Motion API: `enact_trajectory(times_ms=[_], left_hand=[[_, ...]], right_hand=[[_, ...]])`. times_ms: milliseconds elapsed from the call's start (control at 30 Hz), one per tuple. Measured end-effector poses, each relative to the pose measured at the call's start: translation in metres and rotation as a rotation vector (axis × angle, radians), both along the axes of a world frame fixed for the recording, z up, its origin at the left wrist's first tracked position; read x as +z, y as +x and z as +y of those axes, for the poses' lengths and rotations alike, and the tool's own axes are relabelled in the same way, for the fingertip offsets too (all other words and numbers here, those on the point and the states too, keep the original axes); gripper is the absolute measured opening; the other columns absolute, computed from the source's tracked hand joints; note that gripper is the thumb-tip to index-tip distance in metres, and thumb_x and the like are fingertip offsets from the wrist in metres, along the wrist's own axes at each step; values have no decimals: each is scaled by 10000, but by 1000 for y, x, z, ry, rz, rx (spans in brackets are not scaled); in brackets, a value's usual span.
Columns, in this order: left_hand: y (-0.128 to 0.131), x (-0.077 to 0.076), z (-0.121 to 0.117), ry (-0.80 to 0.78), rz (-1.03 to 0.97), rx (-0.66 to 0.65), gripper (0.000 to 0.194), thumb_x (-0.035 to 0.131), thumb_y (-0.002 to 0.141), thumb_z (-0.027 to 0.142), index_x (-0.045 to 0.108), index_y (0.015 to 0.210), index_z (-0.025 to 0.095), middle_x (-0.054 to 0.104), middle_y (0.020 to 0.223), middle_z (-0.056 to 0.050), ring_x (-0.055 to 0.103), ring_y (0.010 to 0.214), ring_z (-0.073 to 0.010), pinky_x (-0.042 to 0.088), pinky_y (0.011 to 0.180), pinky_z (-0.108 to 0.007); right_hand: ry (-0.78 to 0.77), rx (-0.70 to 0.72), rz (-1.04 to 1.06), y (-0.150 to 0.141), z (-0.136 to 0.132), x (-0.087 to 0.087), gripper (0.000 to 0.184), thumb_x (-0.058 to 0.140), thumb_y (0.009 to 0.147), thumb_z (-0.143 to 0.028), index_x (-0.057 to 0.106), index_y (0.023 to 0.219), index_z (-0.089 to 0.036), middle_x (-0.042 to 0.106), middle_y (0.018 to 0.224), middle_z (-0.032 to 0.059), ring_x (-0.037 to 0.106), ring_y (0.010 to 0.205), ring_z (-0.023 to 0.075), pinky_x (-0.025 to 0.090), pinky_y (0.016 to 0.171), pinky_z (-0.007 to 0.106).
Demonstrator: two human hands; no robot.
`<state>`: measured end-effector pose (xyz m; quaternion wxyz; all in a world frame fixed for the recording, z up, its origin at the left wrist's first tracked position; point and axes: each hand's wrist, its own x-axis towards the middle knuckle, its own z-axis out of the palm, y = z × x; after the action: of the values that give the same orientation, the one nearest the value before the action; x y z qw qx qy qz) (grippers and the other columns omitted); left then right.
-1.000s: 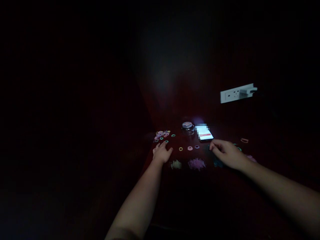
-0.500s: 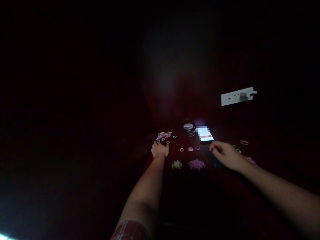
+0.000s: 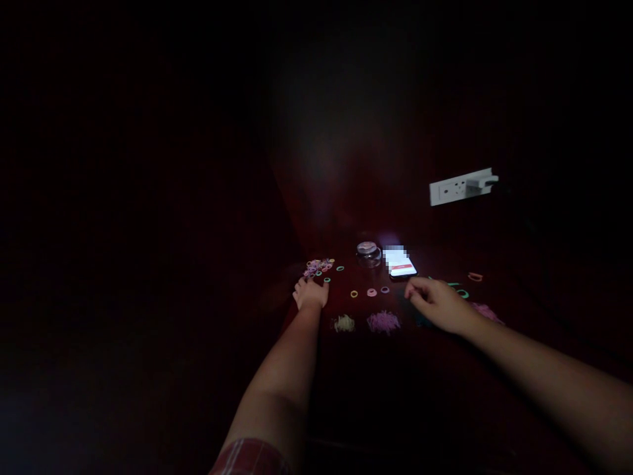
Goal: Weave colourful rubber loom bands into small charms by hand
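Note:
My left hand lies palm down on the dark table with its fingers apart, just in front of a mixed pile of small coloured elastic bands. A green band rests by its thumb. My right hand is closed in a pinch, thumb against curled fingers; what it holds, if anything, does not show. Partly hidden under that hand is a dark teal pile. Between the hands are a yellow band, a pink band and a purple band in a row.
Nearer me sit a pale yellow heap and a purple heap of bands. A round lidded jar and a lit phone stand behind. Pink bands lie to the right. The wall has a socket with a plug.
The whole view has shifted slightly, so everything appears a little further left. Both hands keep nearly the same pose and place on the table.

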<state>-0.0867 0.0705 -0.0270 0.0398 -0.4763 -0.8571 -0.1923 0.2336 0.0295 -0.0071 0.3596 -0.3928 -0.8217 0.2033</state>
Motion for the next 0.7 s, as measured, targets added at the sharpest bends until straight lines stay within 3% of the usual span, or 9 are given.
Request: enact_trajectory(times_ms=[133, 467, 600, 700], left_hand=[[-2, -2, 4, -19, -27, 12, 714, 445, 790, 644, 531, 1304, 155, 345, 1519, -168, 350, 1340, -383, 292, 1074, -520], [-7, -5, 9, 78, -107, -40, 671, 515, 753, 645, 589, 1213, 163, 504, 1395, -197, 389, 1299, -428, 306, 1030, -560], [-17, -6, 9, 158, -199, -68, 505, 633, 717, 540, 668, 1089, 200, 625, 1252, -178, 501, 1219, -403, 376, 986, -516], [-28, -8, 8, 223, -316, -116, 285, 650, 737, 404, 721, 943, 220, 724, 1029, -125, 649, 1014, -318, 469, 879, -401]], right_hand=[[-8, 7, 24, 0, 1, -2, 149, 449, 803, -251, 578, 773, -183, 514, 595, -22, 464, 547, 135, 335, 523, 247], [3, 13, 38, -2, -3, 3, 158, 450, 793, -251, 587, 759, -178, 518, 580, -19, 461, 528, 133, 336, 514, 248], [6, 22, 58, -2, -1, 0, 146, 455, 790, -245, 581, 759, -179, 527, 591, -17, 463, 536, 134, 333, 519, 249], [17, 25, 68, -2, 1, -2, 145, 451, 794, -242, 577, 760, -179, 523, 595, -18, 459, 540, 132, 328, 521, 249]])
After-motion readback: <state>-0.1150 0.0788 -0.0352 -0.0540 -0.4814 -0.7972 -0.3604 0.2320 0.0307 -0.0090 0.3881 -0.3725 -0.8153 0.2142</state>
